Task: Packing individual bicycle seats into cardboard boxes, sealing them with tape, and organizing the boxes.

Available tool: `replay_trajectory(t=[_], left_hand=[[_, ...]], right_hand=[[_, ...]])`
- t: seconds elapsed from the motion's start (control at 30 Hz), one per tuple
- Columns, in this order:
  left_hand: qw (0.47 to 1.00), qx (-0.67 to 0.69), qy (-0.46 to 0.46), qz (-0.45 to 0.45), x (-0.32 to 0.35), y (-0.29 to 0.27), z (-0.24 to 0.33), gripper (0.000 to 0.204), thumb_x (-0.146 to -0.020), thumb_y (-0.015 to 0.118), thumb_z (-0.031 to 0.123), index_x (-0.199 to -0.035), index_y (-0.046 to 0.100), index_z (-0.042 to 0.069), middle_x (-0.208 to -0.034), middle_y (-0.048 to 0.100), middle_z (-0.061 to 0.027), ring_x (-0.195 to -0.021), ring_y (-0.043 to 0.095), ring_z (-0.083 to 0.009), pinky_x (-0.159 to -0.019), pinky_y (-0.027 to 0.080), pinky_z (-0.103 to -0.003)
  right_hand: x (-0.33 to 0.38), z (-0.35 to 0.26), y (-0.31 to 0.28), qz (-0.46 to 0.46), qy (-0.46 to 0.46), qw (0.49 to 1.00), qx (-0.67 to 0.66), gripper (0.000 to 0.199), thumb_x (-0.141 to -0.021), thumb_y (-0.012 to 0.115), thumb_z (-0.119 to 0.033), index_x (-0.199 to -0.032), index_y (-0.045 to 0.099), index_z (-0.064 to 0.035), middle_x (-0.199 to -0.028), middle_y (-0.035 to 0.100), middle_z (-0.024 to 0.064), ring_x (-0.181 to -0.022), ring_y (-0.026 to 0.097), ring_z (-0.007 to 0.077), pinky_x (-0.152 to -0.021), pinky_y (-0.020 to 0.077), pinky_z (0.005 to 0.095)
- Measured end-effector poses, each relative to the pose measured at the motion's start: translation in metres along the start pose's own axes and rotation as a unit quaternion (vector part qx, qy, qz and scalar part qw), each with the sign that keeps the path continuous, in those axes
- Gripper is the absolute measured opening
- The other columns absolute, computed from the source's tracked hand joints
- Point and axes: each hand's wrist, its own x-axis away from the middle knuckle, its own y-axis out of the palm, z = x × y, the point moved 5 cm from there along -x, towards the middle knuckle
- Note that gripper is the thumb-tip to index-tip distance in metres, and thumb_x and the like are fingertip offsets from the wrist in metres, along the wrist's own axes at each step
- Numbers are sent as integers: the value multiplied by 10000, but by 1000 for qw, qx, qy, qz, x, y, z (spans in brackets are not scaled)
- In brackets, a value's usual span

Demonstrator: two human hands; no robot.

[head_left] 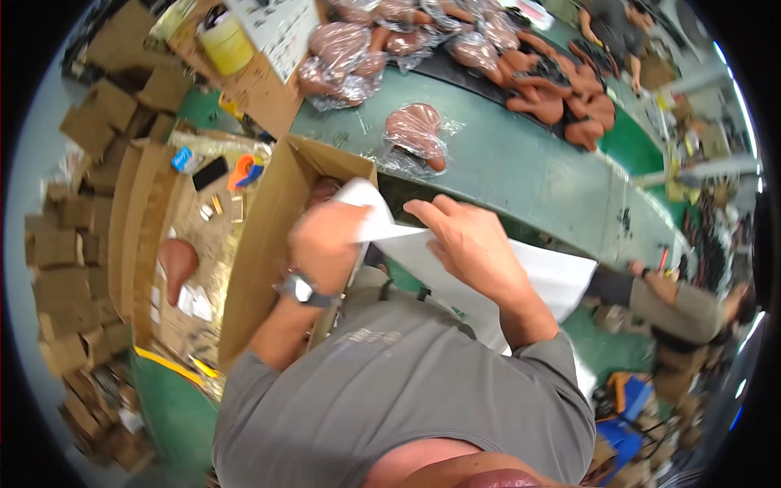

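A large white sheet (561,276), perhaps paper or thin foam, stretches across the front of my body. My left hand (329,240), with a watch on its wrist, is closed on the sheet's left end above an open cardboard box (260,244); motion blurs its fingers. Curled over the sheet's upper edge is my right hand (480,248), its fingers bent and gripping it. Inside the box, a wrapped brown item (324,189) shows partly behind my left hand. On the green table lies a brown bicycle saddle (415,130) in clear plastic.
Several wrapped saddles (338,53) and bare brown saddles (569,85) are heaped along the table's far side. To the left, a tray-like carton (207,260) holds a saddle (177,264), a phone (210,174) and small items. Stacked cardboard boxes (61,252) line the left. Other people work at right.
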Motion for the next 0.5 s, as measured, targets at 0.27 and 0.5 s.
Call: replay_trajectory(t=[0.27,0.5], left_hand=[[950,-292,-109,-10,98,-195,-67,292,-888,656,2,-1131,818,9,-1243,819,-149,-1199,754,-375,-1088,558,-578],[797,-145,-504,-300,430,14,-195,600,-804,644,-90,-1338,791,140,-1462,731,-139,-1424,624,-393,-1210,458,-600]], right_hand=[[-122,-26,24,149,-267,948,83,441,-799,723,-96,-1219,840,-160,-993,650,3,-920,591,216,-805,449,387],[-149,90,318,-270,-357,876,-178,303,-874,754,-98,-1173,802,-76,-1187,707,97,-1072,660,328,-958,526,472]])
